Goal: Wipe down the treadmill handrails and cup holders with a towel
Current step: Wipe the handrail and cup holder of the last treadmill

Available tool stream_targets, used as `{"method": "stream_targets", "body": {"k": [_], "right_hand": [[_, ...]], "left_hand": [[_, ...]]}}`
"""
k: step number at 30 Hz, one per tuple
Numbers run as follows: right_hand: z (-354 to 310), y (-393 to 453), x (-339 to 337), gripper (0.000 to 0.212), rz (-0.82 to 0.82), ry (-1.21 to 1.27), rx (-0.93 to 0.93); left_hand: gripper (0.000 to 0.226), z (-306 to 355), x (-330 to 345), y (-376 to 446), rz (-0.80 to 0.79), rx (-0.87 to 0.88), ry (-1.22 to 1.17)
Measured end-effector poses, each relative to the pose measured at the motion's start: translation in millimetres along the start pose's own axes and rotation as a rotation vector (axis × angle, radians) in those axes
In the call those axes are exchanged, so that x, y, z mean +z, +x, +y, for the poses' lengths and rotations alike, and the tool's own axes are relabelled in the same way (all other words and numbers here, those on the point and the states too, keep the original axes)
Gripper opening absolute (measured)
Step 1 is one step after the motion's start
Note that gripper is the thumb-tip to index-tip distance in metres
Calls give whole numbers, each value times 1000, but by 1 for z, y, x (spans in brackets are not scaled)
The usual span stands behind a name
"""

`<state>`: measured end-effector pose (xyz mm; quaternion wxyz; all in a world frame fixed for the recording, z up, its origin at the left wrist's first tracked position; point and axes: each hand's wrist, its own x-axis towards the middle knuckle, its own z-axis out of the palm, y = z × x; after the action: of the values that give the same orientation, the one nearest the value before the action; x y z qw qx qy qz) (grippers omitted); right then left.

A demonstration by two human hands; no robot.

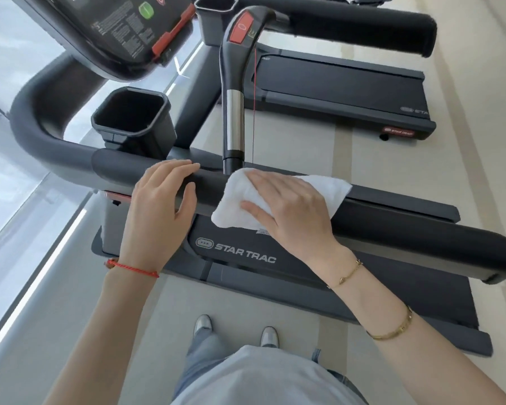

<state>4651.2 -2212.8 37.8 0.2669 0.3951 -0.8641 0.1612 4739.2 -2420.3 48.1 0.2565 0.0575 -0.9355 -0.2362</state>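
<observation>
The right hand (289, 211) presses the folded white terry towel (278, 197) flat, fingers spread, onto the thick black padded handrail (406, 229) — draped over its top so the cloth wraps the curve. Just left of the towel, the left hand (161, 200) rests on the rail with loosely curved fingers, likely for bracing. Behind the rail, 1 square black plastic cup holder (132, 118) stands unwiped.
</observation>
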Motion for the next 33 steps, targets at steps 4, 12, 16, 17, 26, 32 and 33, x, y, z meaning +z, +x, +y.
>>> {"method": "stream_targets", "body": {"k": [4,12,16,17,26,32,33], "right_hand": [[-36,34,25,46,-12,10,-32],[-118,107,82,47,-17,24,-60],[-143,126,96,45,-24,52,-37],[-142,124,95,45,-28,65,-38],[-140,114,81,31,23,-19,141],[-171,133,105,33,36,16,107],[-170,131,105,32,41,15,103]], "left_hand": [[31,-35,-23,2,18,-74,37],[32,-117,-67,21,23,-123,40],[31,-148,-76,31,-22,-77,21],[31,-152,-76,31,-32,-53,16],[36,-173,-81,31,-56,37,-46],[43,-166,-77,29,-22,30,-94],[42,-162,-76,30,-20,23,-102]]}}
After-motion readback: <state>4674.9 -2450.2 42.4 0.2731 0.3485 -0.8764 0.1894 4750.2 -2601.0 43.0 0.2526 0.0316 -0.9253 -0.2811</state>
